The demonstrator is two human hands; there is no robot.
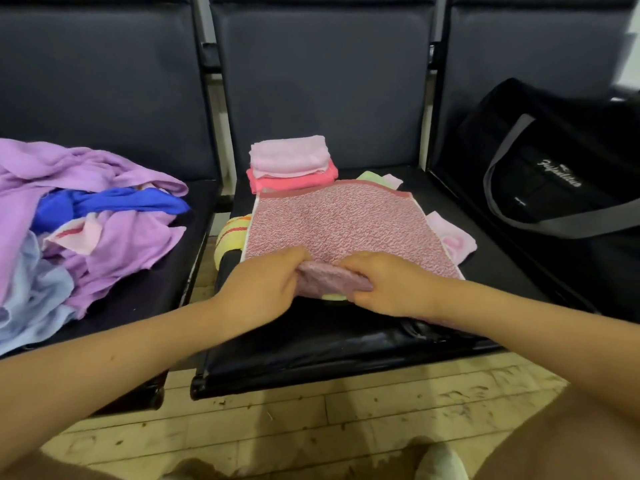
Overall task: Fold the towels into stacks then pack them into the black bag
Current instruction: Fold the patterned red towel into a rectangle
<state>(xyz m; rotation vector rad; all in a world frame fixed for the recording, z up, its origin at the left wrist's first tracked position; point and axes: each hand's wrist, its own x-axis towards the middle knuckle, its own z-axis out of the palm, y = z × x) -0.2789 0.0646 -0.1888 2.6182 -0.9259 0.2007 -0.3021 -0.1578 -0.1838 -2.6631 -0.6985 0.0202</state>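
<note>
- Head view: white script lettering marks the side of the black bag (540, 168), which sits on the right seat with grey straps; the writing is too blurred to read.
- On the middle seat (311, 341), the left hand (266, 289) and right hand (391, 289) both pinch the near edge of a speckled pink towel (346, 220), bunching it.
- Behind it stands a folded stack (291, 164), pale pink over bright pink.
- Yellow, green and pink cloths poke out beneath the towel.
- An unfolded pile (76, 216) of purple, blue and pale towels covers the left seat.
</note>
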